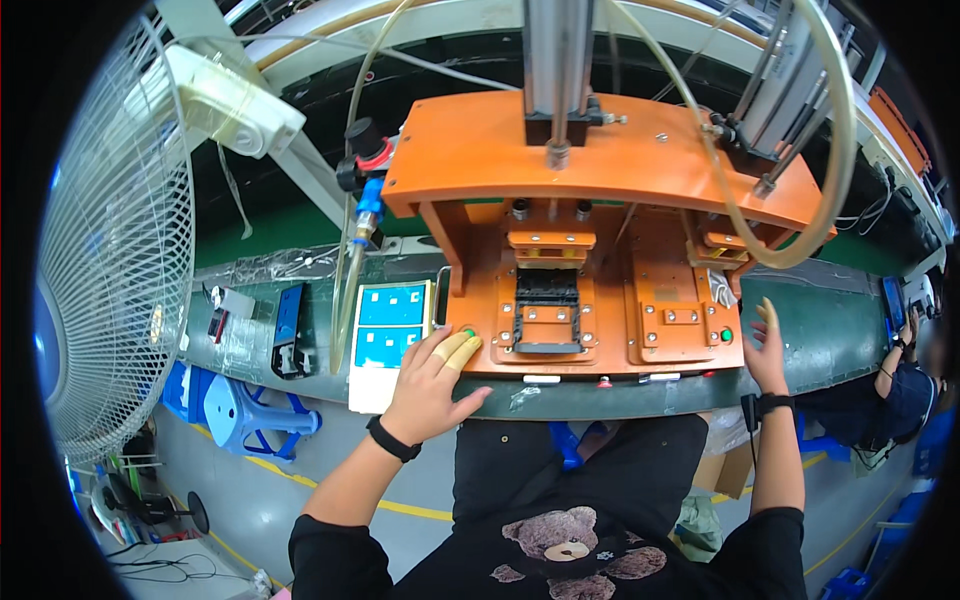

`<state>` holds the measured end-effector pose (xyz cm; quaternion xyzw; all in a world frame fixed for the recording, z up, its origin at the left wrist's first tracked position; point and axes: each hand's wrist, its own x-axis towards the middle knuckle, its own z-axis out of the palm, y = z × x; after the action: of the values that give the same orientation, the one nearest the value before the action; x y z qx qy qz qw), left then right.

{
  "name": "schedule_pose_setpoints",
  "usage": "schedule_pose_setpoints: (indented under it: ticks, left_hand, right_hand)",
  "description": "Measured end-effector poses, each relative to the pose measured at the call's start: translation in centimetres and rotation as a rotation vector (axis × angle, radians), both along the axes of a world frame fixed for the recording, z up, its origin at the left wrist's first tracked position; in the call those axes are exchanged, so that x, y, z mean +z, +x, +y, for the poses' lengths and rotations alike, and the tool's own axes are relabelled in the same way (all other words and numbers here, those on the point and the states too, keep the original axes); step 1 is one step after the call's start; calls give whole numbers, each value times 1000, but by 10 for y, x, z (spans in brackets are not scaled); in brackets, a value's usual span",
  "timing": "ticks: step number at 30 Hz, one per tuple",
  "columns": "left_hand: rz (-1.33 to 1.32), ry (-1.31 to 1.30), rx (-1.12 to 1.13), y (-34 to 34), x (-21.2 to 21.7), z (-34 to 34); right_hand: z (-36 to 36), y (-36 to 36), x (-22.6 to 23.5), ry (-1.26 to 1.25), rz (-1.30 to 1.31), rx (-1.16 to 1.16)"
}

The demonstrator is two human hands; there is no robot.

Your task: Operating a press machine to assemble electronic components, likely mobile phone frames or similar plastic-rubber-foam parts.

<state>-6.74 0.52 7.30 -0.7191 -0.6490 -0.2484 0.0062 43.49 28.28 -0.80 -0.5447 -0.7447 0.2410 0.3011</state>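
My left hand (428,388) rests at the left front corner of an orange pneumatic press (600,135). Its fingers are stretched out, with yellow covers on some fingertips, and they lie at a green button (468,334). Whether they push it down I cannot tell. My right hand (766,352) is beside the press's right edge, fingers extended and nothing visible in them. Close to it is a second green button (727,335). A black rectangular frame-like part (546,290) sits in the left fixture of the press, below a raised orange pressing block (551,240).
A blue-and-white printed sheet (390,335) lies left of the press, with a black tray-like part (290,330) farther left. A large fan (115,240) fills the left side. Clear hoses (840,150) loop over the press. Another person (890,390) sits at the far right.
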Motion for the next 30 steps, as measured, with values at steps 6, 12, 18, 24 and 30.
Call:
schedule_pose_setpoints:
  ticks: [6,12,18,24,30]
  left_hand:
    - [-415,162,219,-43,-29,-28]
    - [-195,-185,372,-72,-43,-36]
    - [-203,-80,393,-62,-53,-29]
    - [-485,62,361,-111,-72,-30]
    - [-303,254,950,-307,-40,-99]
  right_hand:
    - [-103,-30,30,326,454,-232]
    - [-210,-242,66,152,271,787]
    - [-237,-375,25,126,-65,1172]
    - [-242,-389,10,136,-125,1125]
    - [-251,-397,10,140,-112,1134]
